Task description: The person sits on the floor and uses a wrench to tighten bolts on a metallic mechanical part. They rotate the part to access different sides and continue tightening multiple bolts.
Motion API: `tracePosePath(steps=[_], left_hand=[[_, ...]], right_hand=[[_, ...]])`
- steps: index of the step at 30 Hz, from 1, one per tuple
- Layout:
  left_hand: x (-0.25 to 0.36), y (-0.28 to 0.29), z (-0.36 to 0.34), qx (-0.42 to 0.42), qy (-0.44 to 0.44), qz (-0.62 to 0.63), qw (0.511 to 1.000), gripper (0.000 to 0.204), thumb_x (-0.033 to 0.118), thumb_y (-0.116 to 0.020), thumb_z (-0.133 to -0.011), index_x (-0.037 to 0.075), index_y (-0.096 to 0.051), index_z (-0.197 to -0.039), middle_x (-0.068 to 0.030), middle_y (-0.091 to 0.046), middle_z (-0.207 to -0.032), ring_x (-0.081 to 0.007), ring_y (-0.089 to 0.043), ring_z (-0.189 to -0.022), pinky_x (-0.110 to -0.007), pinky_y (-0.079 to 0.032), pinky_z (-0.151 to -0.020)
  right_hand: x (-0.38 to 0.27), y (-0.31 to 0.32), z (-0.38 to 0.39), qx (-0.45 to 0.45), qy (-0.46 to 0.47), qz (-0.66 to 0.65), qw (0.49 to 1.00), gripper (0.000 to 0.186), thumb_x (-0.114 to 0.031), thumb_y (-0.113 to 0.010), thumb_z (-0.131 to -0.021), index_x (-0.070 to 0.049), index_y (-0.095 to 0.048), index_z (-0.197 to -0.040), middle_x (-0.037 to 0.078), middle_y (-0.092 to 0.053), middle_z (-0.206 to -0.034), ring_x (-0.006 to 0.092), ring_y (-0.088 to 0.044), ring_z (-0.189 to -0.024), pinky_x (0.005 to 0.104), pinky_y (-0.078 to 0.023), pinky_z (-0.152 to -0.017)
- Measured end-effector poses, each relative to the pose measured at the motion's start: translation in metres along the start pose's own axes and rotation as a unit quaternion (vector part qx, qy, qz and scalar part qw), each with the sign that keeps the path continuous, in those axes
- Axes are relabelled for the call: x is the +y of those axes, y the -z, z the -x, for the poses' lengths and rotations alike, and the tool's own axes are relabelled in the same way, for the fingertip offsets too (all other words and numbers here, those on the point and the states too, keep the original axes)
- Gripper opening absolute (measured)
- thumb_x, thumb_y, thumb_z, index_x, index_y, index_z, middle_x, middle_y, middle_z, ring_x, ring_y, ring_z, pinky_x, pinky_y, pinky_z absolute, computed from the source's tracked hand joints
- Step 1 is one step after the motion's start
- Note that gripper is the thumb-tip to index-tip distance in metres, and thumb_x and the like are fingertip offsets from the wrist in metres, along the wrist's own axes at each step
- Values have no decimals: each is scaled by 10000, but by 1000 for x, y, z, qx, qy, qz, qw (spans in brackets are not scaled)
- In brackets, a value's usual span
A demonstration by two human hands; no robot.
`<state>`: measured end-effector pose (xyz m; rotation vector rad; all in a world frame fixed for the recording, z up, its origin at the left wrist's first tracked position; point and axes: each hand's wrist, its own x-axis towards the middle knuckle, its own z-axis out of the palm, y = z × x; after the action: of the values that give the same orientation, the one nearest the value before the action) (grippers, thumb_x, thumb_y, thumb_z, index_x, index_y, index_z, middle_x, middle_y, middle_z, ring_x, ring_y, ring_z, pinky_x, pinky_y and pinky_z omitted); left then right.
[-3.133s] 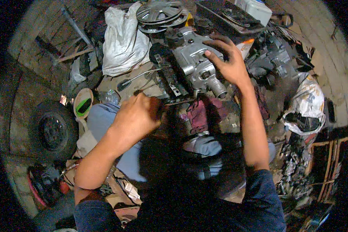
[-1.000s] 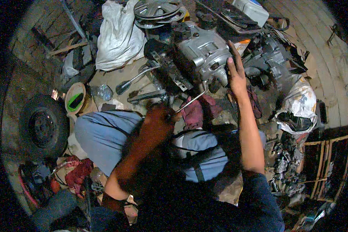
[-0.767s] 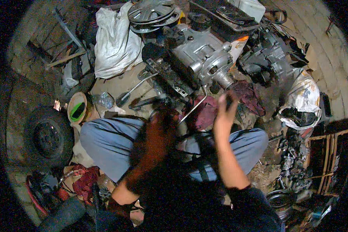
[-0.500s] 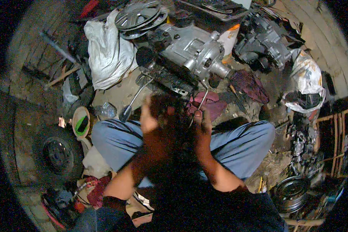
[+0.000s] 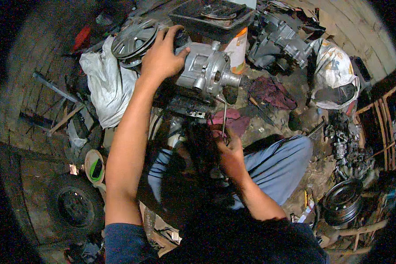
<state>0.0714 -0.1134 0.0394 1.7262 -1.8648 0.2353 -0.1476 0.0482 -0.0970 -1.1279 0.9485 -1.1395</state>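
Observation:
My left hand (image 5: 162, 57) reaches far forward, its fingers spread over the left end of a silver metal gearbox housing (image 5: 197, 66). Whether the fingertips press on the metal is hard to tell. Close to my body, my right hand (image 5: 231, 154) is closed around the lower end of a thin bent metal rod (image 5: 225, 115). The rod's upper end meets the underside of the housing near its round flange. A dusty pink cloth (image 5: 235, 122) lies behind the rod. Dark shadow hides what is between my knees.
Silver spoked wheel covers (image 5: 134, 42) and a white sack (image 5: 105, 88) lie at the left. Behind the housing stands a black tray (image 5: 185, 17). Another metal casing (image 5: 279, 42), a dark red cloth (image 5: 273, 92) and a white bag (image 5: 334, 75) are to the right.
My left hand has moved from in front of my lap up and forward to the housing's left end. My right hand still grips the rod. The view has shifted a little.

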Motion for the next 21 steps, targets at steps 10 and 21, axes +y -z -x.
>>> tracePosePath(steps=[10, 21], left_hand=[[6, -1, 0, -38, 93, -85, 991, 720, 343, -650, -888, 250, -324, -1523, -174, -371, -1548, -455, -599, -1174, -567, -497, -947], [0, 11, -35, -144, 156, 14, 977, 1049, 706, -624, -816, 47, -235, -1534, -313, -536, -1369, -443, -537, -1271, -486, -437, -1051]], right_hand=[[44, -32, 32, 183, 142, 0, 973, 192, -190, -597, -982, -43, -597, -1105, 29, -635, -868, 112, -562, -754, 280, -457, -685], [-38, 93, -162, 95, -62, 108, 988, 576, -582, -521, -962, -80, -647, -1216, 70, -650, -961, 199, -580, -831, 352, -425, -771]])
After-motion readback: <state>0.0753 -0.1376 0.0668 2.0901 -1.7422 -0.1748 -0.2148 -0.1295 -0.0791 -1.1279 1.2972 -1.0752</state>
